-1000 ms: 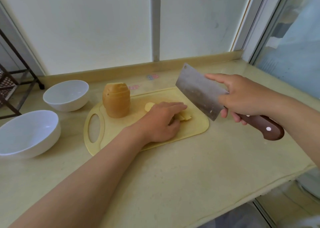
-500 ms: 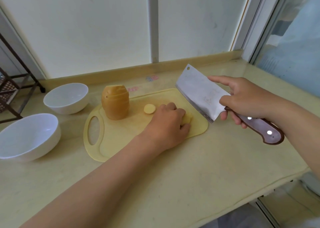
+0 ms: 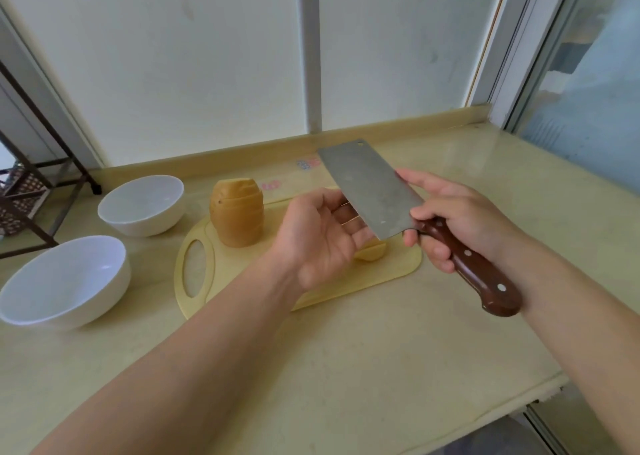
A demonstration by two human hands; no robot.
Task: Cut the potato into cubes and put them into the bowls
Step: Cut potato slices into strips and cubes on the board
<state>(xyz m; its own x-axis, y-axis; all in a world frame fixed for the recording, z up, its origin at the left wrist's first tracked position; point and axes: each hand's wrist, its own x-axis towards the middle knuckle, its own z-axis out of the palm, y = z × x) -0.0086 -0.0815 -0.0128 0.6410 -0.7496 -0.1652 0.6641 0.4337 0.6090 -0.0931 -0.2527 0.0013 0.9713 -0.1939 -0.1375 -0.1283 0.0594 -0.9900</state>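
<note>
Location of workpiece: the potato (image 3: 236,217) stands upright on the cutting board (image 3: 388,271), at the board's 10 o'clock end. Its skin shows parallel slice lines. A small stack of cut slices (image 3: 372,251) lies toward 3 o'clock, partly hidden below the left hand (image 3: 318,236).

Hands: the right hand (image 3: 453,212) is wrapped round the wooden handle (image 3: 467,264) of the cleaver (image 3: 370,191), forefinger laid along the blade's flank. The left hand is raised palm-up, fingers extended and loosely together. Their tips pass behind the blade, so contact with the steel cannot be confirmed.

Handling: raw potato is judged firm, dense and non-fragile. Cut faces are probably wet and slippery (starch tends to make slices cling to a blade). Hold the slice stack from above at its sides, fingertips tucked back from the edge.

Receptacles: the far bowl (image 3: 142,205) and near bowl (image 3: 62,281) sit at 9 o'clock of the board, both without cubes.

Markings: pink-and-blue stickers (image 3: 308,164) at the counter's 12 o'clock edge are illegible. No brand is readable on the cleaver.
</note>
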